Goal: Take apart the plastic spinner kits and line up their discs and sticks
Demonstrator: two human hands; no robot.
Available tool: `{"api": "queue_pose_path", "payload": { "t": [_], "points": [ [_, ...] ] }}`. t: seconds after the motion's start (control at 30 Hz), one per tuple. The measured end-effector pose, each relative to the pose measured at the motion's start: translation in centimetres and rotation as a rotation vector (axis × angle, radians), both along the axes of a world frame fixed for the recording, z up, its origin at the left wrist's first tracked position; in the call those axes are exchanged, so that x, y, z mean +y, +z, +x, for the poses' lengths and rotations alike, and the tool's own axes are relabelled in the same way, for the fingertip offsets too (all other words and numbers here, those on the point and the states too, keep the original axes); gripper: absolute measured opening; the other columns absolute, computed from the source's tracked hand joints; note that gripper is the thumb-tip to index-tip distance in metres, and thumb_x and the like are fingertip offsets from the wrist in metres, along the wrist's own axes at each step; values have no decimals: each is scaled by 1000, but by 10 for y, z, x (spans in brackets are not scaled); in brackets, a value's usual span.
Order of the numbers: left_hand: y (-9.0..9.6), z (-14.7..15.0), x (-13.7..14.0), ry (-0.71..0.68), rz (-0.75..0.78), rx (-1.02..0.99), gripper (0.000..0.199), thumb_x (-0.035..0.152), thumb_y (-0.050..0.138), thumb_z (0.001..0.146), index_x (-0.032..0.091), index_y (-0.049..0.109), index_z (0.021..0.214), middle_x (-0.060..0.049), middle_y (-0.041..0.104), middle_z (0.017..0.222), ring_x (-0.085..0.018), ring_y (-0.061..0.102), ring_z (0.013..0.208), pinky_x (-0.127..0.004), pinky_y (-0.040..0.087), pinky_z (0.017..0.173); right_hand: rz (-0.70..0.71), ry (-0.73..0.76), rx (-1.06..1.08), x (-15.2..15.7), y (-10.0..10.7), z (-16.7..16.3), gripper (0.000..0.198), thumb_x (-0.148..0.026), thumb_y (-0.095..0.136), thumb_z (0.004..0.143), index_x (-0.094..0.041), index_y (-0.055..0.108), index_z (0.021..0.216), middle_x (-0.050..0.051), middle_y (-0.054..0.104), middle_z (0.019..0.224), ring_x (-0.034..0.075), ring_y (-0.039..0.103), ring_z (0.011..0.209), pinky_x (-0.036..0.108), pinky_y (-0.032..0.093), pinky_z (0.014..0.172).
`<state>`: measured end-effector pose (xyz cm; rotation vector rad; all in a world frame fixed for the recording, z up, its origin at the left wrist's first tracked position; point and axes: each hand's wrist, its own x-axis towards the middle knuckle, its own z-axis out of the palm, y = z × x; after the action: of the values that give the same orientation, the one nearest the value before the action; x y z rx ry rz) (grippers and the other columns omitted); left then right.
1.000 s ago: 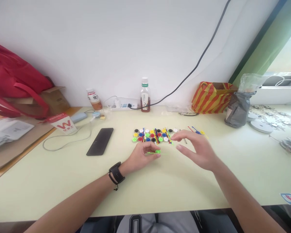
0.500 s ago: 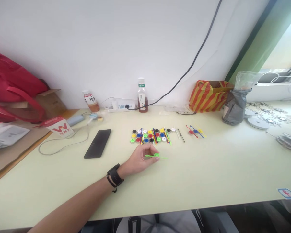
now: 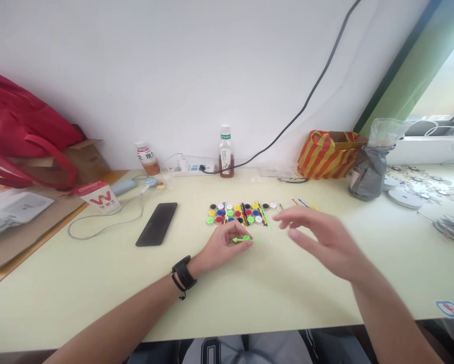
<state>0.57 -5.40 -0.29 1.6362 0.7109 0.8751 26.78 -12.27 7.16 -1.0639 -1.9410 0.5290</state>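
Note:
Between thumb and fingers, my left hand (image 3: 223,247) pinches a bright green arrow spinner (image 3: 246,238), its arrowhead pointing left. My right hand (image 3: 325,240) hangs over the table to the right, slightly blurred, fingers apart and nothing in them. Just beyond my left hand lie rows of small round pieces (image 3: 248,213) in black, white, yellow, blue, red and green. Bundles of coloured arrow pointers (image 3: 265,215) lie among them. More arrow spinners (image 3: 304,202), red, blue and yellow, lie behind my right hand and are partly hidden by it.
A black phone (image 3: 156,224) lies left of my left hand, near a white cable (image 3: 109,226). At the wall stand a tea bottle (image 3: 226,156), a second bottle (image 3: 147,159) and a power strip (image 3: 194,165). A striped bag (image 3: 325,156) and a grey bag (image 3: 368,174) stand back right.
My right hand has come into view from the lower right, now covering part of the separate arrow spinners. My left hand still grips the green arrow spinner, and the view has shifted slightly.

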Motion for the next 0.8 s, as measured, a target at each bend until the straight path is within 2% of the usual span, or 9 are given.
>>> {"api": "queue_pose_path", "payload": {
  "t": [0.1,0.2,0.4,0.47,0.53,0.6,0.67,0.73,0.8],
  "points": [
    [-2,1,1,-15,-23,-50,28,32,86,81,16,65,91,-6,71,95,-17,68,88,-29,57,81,-198,13,31,23,-30,-18,30,-39,59,102,-28,66,129,8,70,124,20,71,88,34,61,75],
    [-2,1,1,-25,-63,-72,31,31,88,79,15,68,97,-6,72,98,-18,70,90,-31,57,84,-286,57,37,35,-59,-27,37,-38,59,100,-27,63,135,9,68,125,18,68,84,33,60,71],
    [1,-1,0,-8,-125,-92,31,34,83,86,16,70,109,-7,73,97,-19,72,91,-36,59,89,-443,54,248,32,-66,-27,50,-47,54,103,-32,49,150,4,60,107,12,51,67,28,50,60],
    [1,0,0,13,-122,-94,32,34,82,87,16,70,110,-7,72,97,-18,71,90,-36,59,89,-506,48,309,31,-63,-27,39,-52,52,104,-29,62,135,2,58,99,11,46,65,27,46,59],
    [0,0,1,26,-116,-102,32,35,82,87,16,68,109,-6,71,98,-17,71,88,-36,60,89,-577,102,277,30,-62,-27,45,-58,47,104,-22,72,92,0,53,79,12,42,61,28,44,60],
    [-1,0,1,22,-116,-108,32,35,82,86,17,67,108,-6,70,98,-17,71,88,-36,60,89,-623,182,228,31,-61,-27,65,-63,44,104,-20,53,57,-2,39,61,13,36,57,30,41,60],
    [-1,0,1,8,-118,-105,31,35,82,86,17,67,107,-5,69,97,-17,70,89,-36,60,88,-617,208,234,31,-60,-27,68,-64,46,103,-20,38,52,-3,32,57,12,30,55,30,37,58],
    [0,0,0,-5,-118,-95,31,35,82,86,17,67,105,-5,69,95,-17,70,88,-35,60,87,-562,157,291,32,-60,-29,58,-62,53,101,-20,44,62,-3,37,61,12,32,57,28,35,56],
    [1,0,-1,-14,-116,-83,31,36,82,86,17,67,104,-5,70,94,-17,70,88,-35,59,87,-506,109,337,32,-60,-32,41,-58,60,99,-21,56,81,-2,50,73,13,42,62,27,39,58]
  ]
}}
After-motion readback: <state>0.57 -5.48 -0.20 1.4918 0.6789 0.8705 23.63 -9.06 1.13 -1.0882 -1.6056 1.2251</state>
